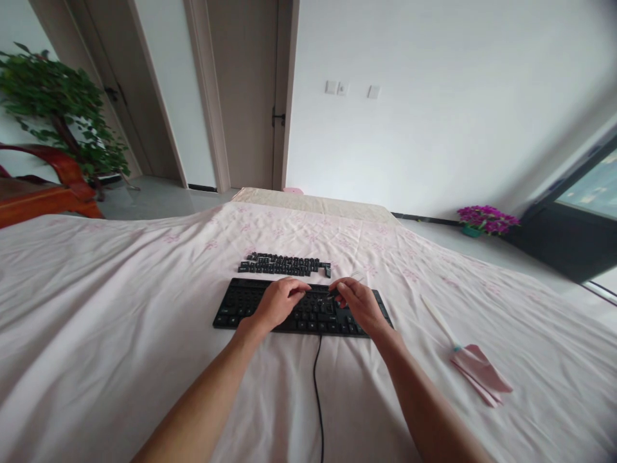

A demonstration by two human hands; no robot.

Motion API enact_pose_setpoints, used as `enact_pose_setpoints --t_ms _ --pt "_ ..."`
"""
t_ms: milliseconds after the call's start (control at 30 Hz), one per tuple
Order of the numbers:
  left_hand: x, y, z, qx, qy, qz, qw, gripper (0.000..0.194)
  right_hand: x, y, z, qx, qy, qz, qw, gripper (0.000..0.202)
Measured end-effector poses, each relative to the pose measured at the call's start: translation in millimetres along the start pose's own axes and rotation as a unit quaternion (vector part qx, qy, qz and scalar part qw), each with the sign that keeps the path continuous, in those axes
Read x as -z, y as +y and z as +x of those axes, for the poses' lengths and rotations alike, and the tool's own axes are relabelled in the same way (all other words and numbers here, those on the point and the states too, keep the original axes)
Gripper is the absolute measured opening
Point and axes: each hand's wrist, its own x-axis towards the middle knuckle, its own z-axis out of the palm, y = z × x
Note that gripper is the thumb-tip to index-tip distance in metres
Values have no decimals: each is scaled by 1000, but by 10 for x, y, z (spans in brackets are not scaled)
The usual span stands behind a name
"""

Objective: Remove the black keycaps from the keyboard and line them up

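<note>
Keyboard (306, 316), blk., lies flat mid-bed in front of wearer, under both hands. Long axis runs L–R, approx. square to line of view; short ends face L and R. Cord (317, 386) shows from near long edge, running toward wearer. Loose keycaps (286, 264) in a rough block just beyond far edge, rows approx. parallel to kbd.

L hand (281, 301): over kbd centre, fingers bent in toward thumb; cannot tell whether tips pinch anything. R hand (357, 302): over R-hand part of kbd, thumb and fingers pinching a thin wire item (355, 277), ends projecting above knuckles.

Surface: pale pink floral bedcover (144, 289), creased. Brush (482, 374), pale handle w/ pink head, lies well to R of kbd. Room: white wall (434, 128) w/ switch plates (331, 87); brown door (243, 96) beyond bed; leafy plant (58, 109) and reddish wooden chair (67, 170) at L; magenta flowers (488, 218) on floor at R, nr. window (592, 186).

Obs. limits: parts of kbd covered by hands; key legends too small to read. Cord and forearms cut off at bottom edge, chair at L, window at R. Wire item's lower part hidden by R fingers.
</note>
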Motion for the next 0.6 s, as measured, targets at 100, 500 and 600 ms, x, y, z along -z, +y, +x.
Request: enact_pose_setpoints --t_ms 100,500,600 --pt "-149 -25 2 -2 -33 -8 999 23 -101 50 5 47 6 -3 999 37" --pt "-214 -131 -52 -5 -62 28 998 21 -302 105 58 230 -55 -75 969 28" --pt "-236 -121 -49 -6 -61 46 997 16 -356 149 72 243 -64 -79 965 28"
